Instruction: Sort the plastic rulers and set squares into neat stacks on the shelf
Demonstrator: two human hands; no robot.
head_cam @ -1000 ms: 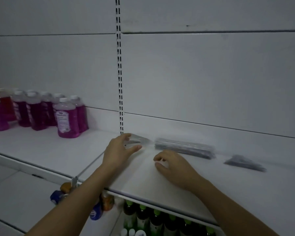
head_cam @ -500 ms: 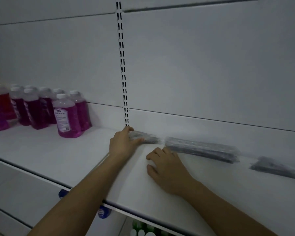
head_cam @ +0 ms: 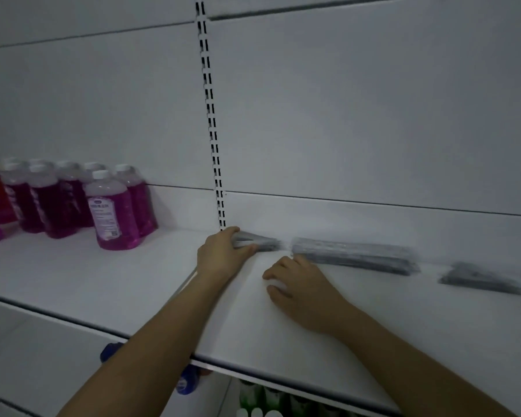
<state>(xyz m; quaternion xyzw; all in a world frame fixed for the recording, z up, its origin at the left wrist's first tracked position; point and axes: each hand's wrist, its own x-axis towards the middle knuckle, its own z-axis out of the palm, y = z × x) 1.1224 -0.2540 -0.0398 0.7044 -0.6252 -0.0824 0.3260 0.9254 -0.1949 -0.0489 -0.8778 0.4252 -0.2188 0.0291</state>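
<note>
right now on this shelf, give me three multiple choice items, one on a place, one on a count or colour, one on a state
1. Where do the bottles stand relative to the left hand?
A. to its left
B. to its right
C. on the shelf below it

2. How many separate grey stacks lie along the back of the shelf?
A. one
B. three
C. five

3. What is the left hand doing?
A. hanging idle
B. gripping the small stack
C. lifting a bottle

Answers:
1. A, the purple bottles are at the far left.
2. B, the small stack, the long stack and the right stack.
3. B, fingers and thumb curl round its end.
</note>
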